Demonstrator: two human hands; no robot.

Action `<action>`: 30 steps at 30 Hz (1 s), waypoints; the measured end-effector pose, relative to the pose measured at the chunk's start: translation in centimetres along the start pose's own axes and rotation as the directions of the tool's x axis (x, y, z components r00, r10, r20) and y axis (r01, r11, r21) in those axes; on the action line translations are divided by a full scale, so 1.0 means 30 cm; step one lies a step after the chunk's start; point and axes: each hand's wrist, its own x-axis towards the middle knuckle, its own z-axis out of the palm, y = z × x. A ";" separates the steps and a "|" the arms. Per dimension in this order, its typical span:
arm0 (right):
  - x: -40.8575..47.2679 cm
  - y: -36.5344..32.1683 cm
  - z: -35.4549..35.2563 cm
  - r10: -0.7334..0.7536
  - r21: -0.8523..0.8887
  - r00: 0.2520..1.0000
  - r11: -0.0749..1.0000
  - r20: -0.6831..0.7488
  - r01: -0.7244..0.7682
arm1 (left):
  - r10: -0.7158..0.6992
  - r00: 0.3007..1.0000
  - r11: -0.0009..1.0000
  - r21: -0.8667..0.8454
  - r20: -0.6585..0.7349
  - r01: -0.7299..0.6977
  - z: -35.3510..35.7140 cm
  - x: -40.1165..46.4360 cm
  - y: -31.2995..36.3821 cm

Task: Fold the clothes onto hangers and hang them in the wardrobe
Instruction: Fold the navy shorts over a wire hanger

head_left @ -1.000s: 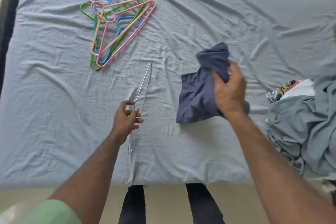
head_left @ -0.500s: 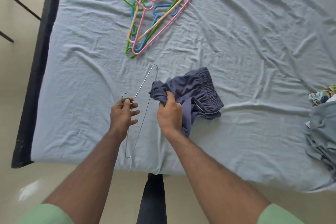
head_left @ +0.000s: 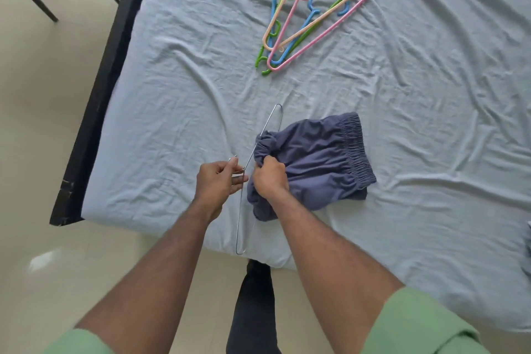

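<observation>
A thin metal wire hanger (head_left: 240,218) lies on the bed near its front edge. My left hand (head_left: 219,181) grips it by the neck, just under the hook. Dark blue shorts (head_left: 319,161) with an elastic waistband lie to the right of the hanger. My right hand (head_left: 268,177) grips a bunched leg end of the shorts and holds it against the hanger's upper bar. Part of that bunched cloth overlaps the wire.
A pile of coloured plastic hangers (head_left: 310,8), pink, peach, blue and green, lies at the far middle of the light blue bedsheet (head_left: 431,95). The black bed frame (head_left: 97,100) runs along the left, with pale floor (head_left: 43,152) beyond. A bit of grey cloth (head_left: 528,241) shows at the right edge.
My right hand carried the shorts leftward from the bed's middle to the wire hanger and now holds the bunched end on its bar. The view shifted left; the clothes pile slid out of sight.
</observation>
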 end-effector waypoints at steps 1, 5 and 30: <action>0.007 -0.003 0.005 -0.002 0.030 0.999 1.000 0.034 0.001 | -0.012 1.000 1.000 -0.022 0.018 0.012 -0.006 0.004 0.000; 0.046 -0.003 0.017 0.014 0.481 0.973 0.868 0.229 -0.125 | -0.030 0.992 0.995 -0.089 0.122 0.042 -0.003 0.001 0.000; -0.089 0.267 -0.148 -0.061 0.762 0.997 0.643 -0.045 0.074 | 0.259 0.949 0.891 0.424 -0.182 -0.162 0.185 -0.044 -0.003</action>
